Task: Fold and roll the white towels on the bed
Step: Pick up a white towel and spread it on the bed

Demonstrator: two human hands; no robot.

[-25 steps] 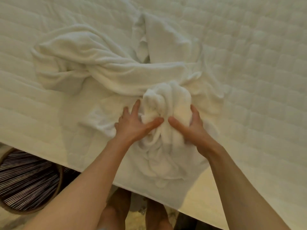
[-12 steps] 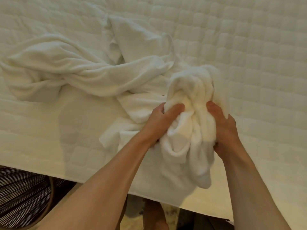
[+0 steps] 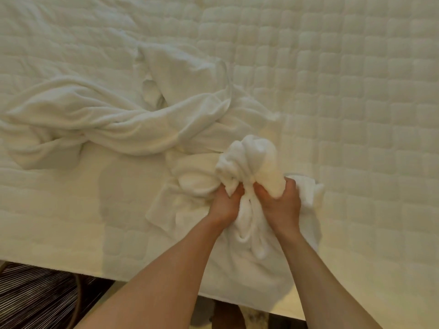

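While we look down from the head view, our left hand [image 3: 226, 204] and right hand [image 3: 281, 206] each clutch a fistful of one bunched towel [image 3: 249, 160] near the bed [image 3: 356, 91] edge. By our reckoning nothing is folded or rolled yet. A second towel [image 3: 95, 119] sprawls twisted to the left, untouched.

So the bunched towel [image 3: 249, 162] is scrunched into a lumpy white wad near the front edge of the bed [image 3: 356, 91]. Its top pokes up and the rest trails down toward that edge. The left hand [image 3: 225, 203] and right hand [image 3: 280, 203] both clutch it mid-wad. The long towel [image 3: 95, 119] lies twisted like a rope across the left side. A crumpled piece [image 3: 180, 72] sits right behind, touching it; can't tell if that's a separate towel.
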